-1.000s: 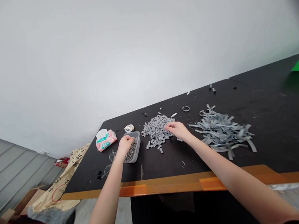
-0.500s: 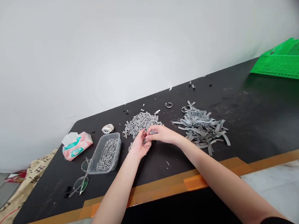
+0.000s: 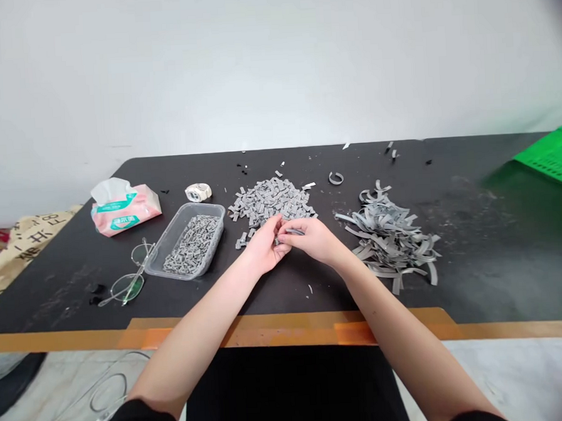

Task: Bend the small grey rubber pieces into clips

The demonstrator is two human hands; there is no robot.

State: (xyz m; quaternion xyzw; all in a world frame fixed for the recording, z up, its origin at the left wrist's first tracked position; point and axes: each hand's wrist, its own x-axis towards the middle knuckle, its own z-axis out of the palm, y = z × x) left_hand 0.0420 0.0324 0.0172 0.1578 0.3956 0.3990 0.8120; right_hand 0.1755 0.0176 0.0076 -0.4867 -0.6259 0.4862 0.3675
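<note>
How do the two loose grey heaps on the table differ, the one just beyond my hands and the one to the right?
The middle heap is short, blocky bits; the right heap is long, curling strips.
The middle heap lies fairly flat, while the right heap is a looser tangle.
Both are grey.

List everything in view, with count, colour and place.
tissue pack: one, pink-teal, table's left
tub: one, clear, left of hands
pieces in the tub: many, grey
rounded item: one, whitish, behind tub
eyeglasses: one pair, clear, front left
loose pile: many pieces, grey, beyond hands
strips: many, grey, right of hands
curled strip: one, grey, beyond strips
basket: one, green, far right
table: one, black, centre
wall: one, white, behind
sack: one, tan, far left
scattered bits: several, black and pale, tabletop
left hand: one, bare, centre
right hand: one, bare, holding grey piece
</note>
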